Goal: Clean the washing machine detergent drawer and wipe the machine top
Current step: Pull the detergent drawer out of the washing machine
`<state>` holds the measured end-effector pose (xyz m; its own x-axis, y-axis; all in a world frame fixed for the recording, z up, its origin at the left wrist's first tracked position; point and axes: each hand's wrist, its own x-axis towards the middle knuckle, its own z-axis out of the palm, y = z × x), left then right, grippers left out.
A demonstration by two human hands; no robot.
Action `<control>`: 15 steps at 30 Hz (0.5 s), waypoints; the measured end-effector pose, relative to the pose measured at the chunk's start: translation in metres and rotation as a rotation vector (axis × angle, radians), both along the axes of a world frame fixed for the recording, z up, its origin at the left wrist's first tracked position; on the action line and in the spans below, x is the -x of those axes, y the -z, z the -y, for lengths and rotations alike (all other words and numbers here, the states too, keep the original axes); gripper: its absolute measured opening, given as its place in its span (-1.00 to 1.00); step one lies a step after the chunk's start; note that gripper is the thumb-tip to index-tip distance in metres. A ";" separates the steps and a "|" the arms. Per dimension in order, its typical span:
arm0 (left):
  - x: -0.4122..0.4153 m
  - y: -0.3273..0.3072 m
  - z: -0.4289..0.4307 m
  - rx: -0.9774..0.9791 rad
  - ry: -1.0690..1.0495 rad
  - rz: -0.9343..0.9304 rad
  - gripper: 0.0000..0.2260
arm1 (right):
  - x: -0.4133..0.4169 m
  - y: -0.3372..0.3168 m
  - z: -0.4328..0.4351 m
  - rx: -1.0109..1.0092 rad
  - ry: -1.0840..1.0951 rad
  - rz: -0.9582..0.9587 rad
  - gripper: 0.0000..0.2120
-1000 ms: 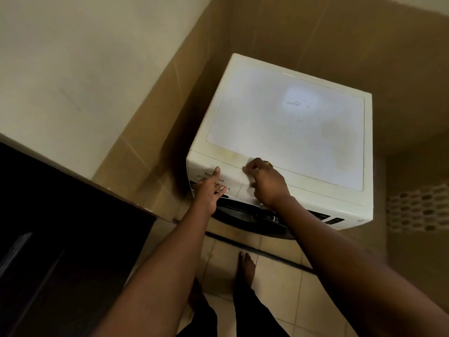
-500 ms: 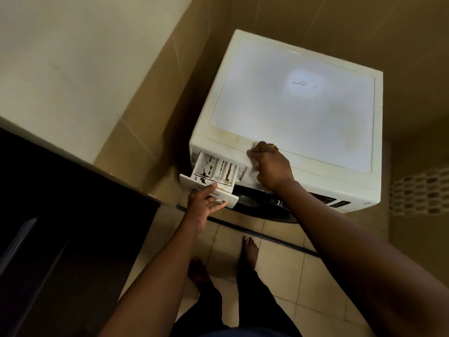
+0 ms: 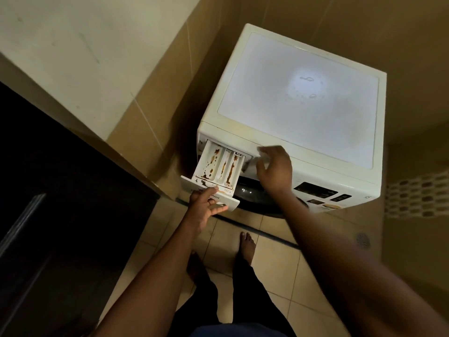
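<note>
1. The person's bare feet [image 3: 247,244] stand on the beige tiled floor [image 3: 279,283], close to the front of the white front-loading washing machine [image 3: 340,177]. Standing square there should let the arm pull in line with the slot, without twisting.
2. The left hand [image 3: 206,207] grips the front panel of the white plastic detergent drawer [image 3: 206,156], thumb on top and fingers curled underneath. That hold looks sound. The pull should be level and straight towards the body, so the panel does not bend.
3. The drawer juts out at the machine's front left corner, with its back end still in the slot. Brown residue streaks its three compartments, mostly near the front. If it stops short, there is probably a catch at the back to press. Forcing it could crack the plastic.
4. The right hand [image 3: 274,170] hangs over the machine's front edge, just right of the slot. It is blurred, and I cannot tell whether its bent fingers hold anything. It would serve best bracing the cabinet or pressing that catch.
5. Farthest off, the pale, dusty machine top [image 3: 303,113] shows dried spots near its middle. It is best wiped last, since crumbs from the drawer may land on it.
</note>
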<state>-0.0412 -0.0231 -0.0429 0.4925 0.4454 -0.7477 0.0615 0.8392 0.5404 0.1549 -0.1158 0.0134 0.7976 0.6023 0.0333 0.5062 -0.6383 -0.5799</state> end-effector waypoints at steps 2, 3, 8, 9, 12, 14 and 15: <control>0.000 0.003 -0.002 0.011 -0.003 0.014 -0.62 | 0.025 0.007 -0.004 -0.081 0.267 -0.154 -0.84; 0.000 0.005 -0.002 0.019 -0.001 0.021 -0.63 | 0.034 0.012 -0.009 -0.077 0.324 -0.310 -0.75; 0.003 0.005 -0.007 0.036 0.056 0.034 -0.65 | 0.046 0.030 -0.049 -0.188 0.553 -0.776 -0.61; 0.004 0.003 -0.009 0.037 0.080 0.030 -0.68 | 0.043 0.031 -0.055 -0.202 0.604 -0.779 -0.61; 0.006 0.003 -0.016 0.036 0.153 0.008 -0.74 | 0.038 0.044 -0.064 -0.190 0.694 -0.710 -0.59; 0.006 0.003 -0.019 0.040 0.172 0.002 -0.69 | 0.043 0.049 -0.067 -0.172 0.720 -0.665 -0.56; 0.007 0.005 -0.020 0.043 0.174 0.002 -0.67 | 0.046 0.052 -0.070 -0.159 0.732 -0.647 -0.55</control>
